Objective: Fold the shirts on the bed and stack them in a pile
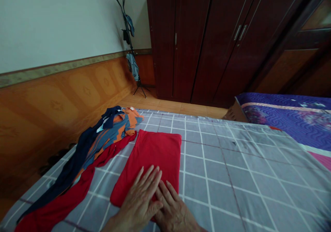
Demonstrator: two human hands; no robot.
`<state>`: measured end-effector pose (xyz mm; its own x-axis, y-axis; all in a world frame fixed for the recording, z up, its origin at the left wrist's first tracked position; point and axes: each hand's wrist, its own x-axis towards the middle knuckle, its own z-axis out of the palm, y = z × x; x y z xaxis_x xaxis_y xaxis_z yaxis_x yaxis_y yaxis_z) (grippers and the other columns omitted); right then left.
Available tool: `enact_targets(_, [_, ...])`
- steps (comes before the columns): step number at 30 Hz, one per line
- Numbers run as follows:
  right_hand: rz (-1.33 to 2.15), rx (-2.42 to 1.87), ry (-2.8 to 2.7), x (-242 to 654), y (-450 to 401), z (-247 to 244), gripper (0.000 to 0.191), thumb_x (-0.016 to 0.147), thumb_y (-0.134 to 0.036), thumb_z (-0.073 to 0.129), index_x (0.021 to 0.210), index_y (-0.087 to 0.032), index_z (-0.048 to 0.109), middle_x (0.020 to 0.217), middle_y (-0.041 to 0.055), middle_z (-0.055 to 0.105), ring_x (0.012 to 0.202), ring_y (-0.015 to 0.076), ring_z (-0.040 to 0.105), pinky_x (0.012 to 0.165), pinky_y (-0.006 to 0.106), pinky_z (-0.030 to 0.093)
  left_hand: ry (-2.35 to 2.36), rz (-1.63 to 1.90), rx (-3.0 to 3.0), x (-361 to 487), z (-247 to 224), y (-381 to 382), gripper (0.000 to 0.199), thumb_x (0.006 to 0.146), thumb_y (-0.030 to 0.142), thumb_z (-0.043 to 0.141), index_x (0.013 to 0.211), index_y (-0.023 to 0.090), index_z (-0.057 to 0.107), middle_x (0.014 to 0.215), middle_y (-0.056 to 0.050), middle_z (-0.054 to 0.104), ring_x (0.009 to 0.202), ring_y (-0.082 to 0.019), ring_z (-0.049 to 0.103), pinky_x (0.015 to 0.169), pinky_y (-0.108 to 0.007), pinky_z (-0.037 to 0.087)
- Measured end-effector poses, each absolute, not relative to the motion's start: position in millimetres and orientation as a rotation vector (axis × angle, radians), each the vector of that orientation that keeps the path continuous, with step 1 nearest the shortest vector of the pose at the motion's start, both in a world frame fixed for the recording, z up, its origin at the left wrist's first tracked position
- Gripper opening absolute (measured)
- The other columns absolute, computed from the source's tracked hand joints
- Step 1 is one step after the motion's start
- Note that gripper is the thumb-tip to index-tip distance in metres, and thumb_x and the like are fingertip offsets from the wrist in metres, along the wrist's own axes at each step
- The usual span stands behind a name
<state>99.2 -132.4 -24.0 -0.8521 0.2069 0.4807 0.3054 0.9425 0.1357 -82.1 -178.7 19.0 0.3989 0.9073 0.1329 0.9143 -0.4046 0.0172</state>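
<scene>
A folded red garment (157,149) lies flat on the grey checked bedsheet (227,187); its exact kind does not show. My left hand (141,197) rests palm down on its near part, fingers stretched out and pointing away from me. Beside it, my right hand (172,206) also lies flat, on the near right part of the red cloth. The left thumb overlaps the right hand, and the two hands touch. Neither hand grips anything.
Left of the red cloth lies a loose pile of clothes (103,149) in navy, orange, grey and red. A coat rack (131,45) stands in the far corner beside a dark wooden wardrobe (196,45). At the right is a second bed with a purple cover (284,118).
</scene>
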Motion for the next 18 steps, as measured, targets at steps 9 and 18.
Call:
enact_targets(9, [-0.305, -0.361, -2.637, 100.7, -133.9, -6.4, 0.044, 0.090, -0.038, 0.050, 0.131, -0.023, 0.046, 0.128, 0.0168, 0.056, 0.119, 0.0312, 0.053, 0.089, 0.043, 0.052, -1.930, -0.185, -2.067, -141.6, -3.4, -193.9, 0.074, 0.091, 0.036, 0.041, 0.150, 0.020, 0.000, 0.148, -0.008, 0.034, 0.136, -0.027, 0.033, 0.109, -0.050, 0.028])
enact_targets(18, [-0.410, -0.430, -2.509, 123.3, -145.8, -12.7, 0.048, 0.091, -0.033, 0.053, 0.137, -0.032, 0.042, 0.123, 0.0059, 0.062, 0.112, 0.0214, 0.059, 0.094, 0.034, 0.048, -1.759, -0.117, -2.289, -115.4, 3.9, -202.4, 0.065, 0.091, 0.039, 0.043, 0.148, 0.022, 0.019, 0.152, -0.005, 0.028, 0.138, -0.023, 0.028, 0.114, -0.042, 0.018])
